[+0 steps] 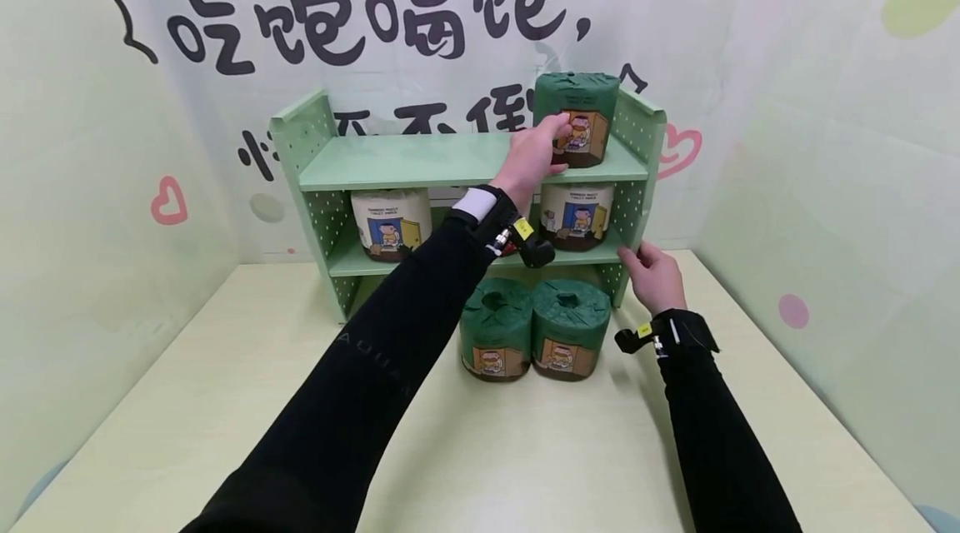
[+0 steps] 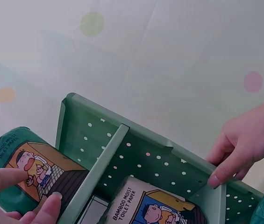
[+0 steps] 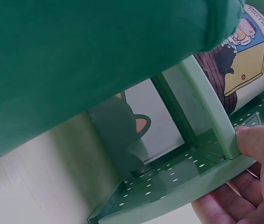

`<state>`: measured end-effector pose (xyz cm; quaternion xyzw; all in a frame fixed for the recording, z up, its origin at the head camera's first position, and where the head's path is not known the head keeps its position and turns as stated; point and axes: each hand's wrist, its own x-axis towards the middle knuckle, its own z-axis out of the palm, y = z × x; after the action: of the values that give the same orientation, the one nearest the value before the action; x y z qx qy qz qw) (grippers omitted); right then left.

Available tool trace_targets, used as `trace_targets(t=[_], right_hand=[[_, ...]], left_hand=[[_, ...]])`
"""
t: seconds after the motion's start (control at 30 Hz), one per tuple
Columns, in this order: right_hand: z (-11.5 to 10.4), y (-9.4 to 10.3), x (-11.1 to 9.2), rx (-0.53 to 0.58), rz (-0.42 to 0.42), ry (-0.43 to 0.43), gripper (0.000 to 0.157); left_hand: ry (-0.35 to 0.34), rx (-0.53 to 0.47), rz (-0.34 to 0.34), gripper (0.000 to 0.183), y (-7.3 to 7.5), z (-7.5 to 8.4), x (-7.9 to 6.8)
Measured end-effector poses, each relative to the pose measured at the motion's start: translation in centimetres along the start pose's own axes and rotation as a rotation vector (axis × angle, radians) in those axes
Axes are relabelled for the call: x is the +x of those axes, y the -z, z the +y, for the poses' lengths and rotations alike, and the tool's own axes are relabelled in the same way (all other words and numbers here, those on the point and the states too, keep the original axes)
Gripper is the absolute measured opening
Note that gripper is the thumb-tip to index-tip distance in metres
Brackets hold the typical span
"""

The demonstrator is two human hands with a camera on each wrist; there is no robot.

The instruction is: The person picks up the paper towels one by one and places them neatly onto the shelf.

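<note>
A green-wrapped toilet paper roll (image 1: 596,112) stands upright at the right end of the top board of a light green shelf rack (image 1: 420,158). My left hand (image 1: 528,156) touches the front of this roll, fingers fairly straight against its printed picture, as the left wrist view shows. My right hand (image 1: 654,276) grips the rack's right side panel where the middle board meets it. In the right wrist view the thumb (image 3: 255,142) lies on the board's end and the fingers go round the panel's outer side.
On the middle board stand cream-wrapped rolls, one on the left (image 1: 390,221) and one on the right (image 1: 576,212); the left arm partly hides the space between. Two green rolls, a left one (image 1: 497,333) and a right one (image 1: 570,333), stand on the table (image 1: 225,400) before the rack.
</note>
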<state>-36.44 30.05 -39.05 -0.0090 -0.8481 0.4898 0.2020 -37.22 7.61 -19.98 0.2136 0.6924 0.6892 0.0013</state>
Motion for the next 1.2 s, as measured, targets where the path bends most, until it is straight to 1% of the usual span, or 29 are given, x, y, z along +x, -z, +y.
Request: trace_targets(t=[0.23, 0.4, 0.5, 0.6, 0.67, 0.77, 0.9, 1.07, 1.2], right_hand=[[0.1, -0.2, 0.0, 0.001, 0.001, 0.01, 0.045], [0.0, -0.4, -0.2, 0.001, 0.0, 0.009, 0.046], [-0.2, -0.4, -0.3, -0.001, -0.001, 0.005, 0.046], [-0.2, -0.3, -0.2, -0.005, -0.002, 0.009, 0.045], [-0.2, -0.3, -0.1, -0.011, -0.001, 0.016, 0.045], [-0.2, -0.2, 0.1, -0.02, 0.002, 0.029, 0.043], [-0.1, -0.1, 0.2, -0.024, 0.006, 0.037, 0.043], [-0.1, -0.1, 0.0, -0.015, 0.011, 0.03, 0.044], [-0.1, -0.1, -0.2, -0.008, 0.011, 0.025, 0.044]], left_hand=[[0.006, -0.033, -0.005, 0.05, -0.5, 0.0, 0.2], [0.029, -0.059, -0.013, 0.052, -0.7, -0.1, 0.4], [0.026, -0.078, -0.025, 0.05, -0.5, -0.2, 0.3], [0.019, -0.077, -0.049, 0.049, 0.2, -0.1, -0.2], [0.007, -0.073, -0.074, 0.048, 0.8, -0.1, -0.7], [-0.033, -0.056, -0.113, 0.048, 1.9, -0.2, -1.6], [-0.081, -0.054, -0.144, 0.046, 3.3, -0.4, -3.1], [-0.13, -0.05, -0.163, 0.041, 4.8, -0.3, -5.6], [-0.165, -0.018, -0.163, 0.039, 5.7, -0.1, -7.7]])
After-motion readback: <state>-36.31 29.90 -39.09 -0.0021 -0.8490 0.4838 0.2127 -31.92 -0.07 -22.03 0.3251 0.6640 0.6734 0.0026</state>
